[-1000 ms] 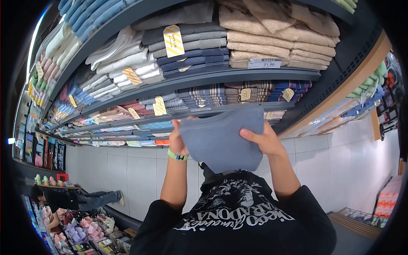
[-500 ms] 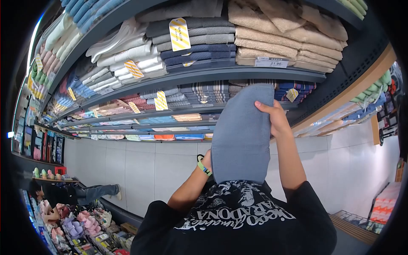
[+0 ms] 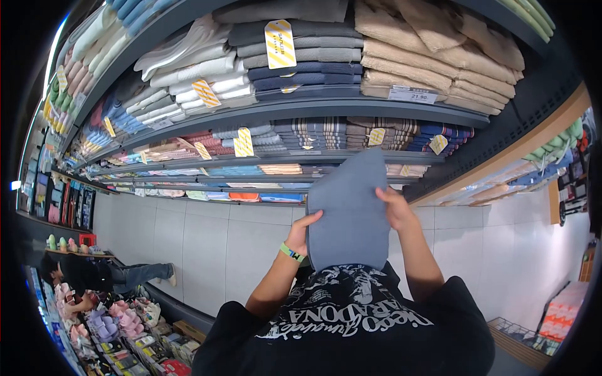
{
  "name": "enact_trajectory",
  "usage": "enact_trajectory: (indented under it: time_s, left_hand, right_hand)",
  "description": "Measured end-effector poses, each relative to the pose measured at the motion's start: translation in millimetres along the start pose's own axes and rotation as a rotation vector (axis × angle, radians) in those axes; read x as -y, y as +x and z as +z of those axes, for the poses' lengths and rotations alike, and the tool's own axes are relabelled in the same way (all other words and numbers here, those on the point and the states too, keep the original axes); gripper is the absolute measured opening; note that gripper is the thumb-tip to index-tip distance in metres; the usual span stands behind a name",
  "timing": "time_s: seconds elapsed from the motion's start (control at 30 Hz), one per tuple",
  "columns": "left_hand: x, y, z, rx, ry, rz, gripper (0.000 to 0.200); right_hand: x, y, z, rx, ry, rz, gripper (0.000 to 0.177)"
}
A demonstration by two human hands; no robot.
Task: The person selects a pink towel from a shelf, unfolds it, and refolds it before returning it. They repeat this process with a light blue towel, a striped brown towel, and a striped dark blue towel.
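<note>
A folded blue-grey towel [image 3: 348, 216] is held up in front of my chest, its far end narrowing to a slanted corner. My left hand [image 3: 303, 232] grips its left edge, thumb on the near face and fingers hidden behind. On the opposite edge, my right hand [image 3: 398, 210] is closed too, with the thumb on top. The towel's lower end reaches the black printed T-shirt [image 3: 351, 307]. Beyond its tip are shelves of folded striped towels [image 3: 310, 133].
Stacks of beige towels [image 3: 433, 62], dark towels [image 3: 301, 59] and white towels [image 3: 216, 81] fill the upper shelf [image 3: 351, 106]. At lower left, a person [image 3: 94, 276] leans by a display of slippers [image 3: 113, 323]. A basket [image 3: 520, 341] stands at lower right.
The towel has dropped lower and its far end has changed from a rounded to a pointed shape. My left hand has moved up its edge; my right hand has moved down.
</note>
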State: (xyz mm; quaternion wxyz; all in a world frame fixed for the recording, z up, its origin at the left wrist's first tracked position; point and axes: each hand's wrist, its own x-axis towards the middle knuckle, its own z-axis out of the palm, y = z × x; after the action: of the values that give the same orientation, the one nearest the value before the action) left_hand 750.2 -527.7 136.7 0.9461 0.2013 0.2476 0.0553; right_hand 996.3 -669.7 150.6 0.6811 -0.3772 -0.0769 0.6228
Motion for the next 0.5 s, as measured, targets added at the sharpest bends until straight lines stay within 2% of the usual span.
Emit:
enact_trajectory:
  time_s: [0.17,0.23,0.37,0.43,0.47,0.5]
  left_hand:
    - [-8.9,0.0,18.8,-0.092,-0.089,0.012,0.048]
    - [-12.9,3.3,20.3,-0.182,0.199,0.125,0.049]
    - [-24.3,3.6,25.3,-0.181,0.371,0.08,0.047]
    - [-28.2,-1.2,32.0,-0.139,0.548,0.155,0.043]
    - [-30.6,-5.4,33.3,-0.138,0.548,0.153,0.043]
    - [-34.1,-9.9,33.8,-0.086,0.682,0.273,0.04]
  right_hand:
    - [-17.3,-8.9,2.2,-0.015,-0.174,0.127,0.056]
    - [-21.0,-8.2,-1.5,-0.095,-0.122,0.152,0.054]
    - [-16.8,-16.1,4.4,-0.061,-0.094,0.119,0.054]
    - [-12.9,-23.4,14.2,-0.02,-0.266,-0.002,0.041]
    - [-8.9,-29.2,19.2,-0.021,-0.266,-0.003,0.041]
    - [-4.0,-35.1,24.8,-0.09,-0.502,-0.164,0.032]
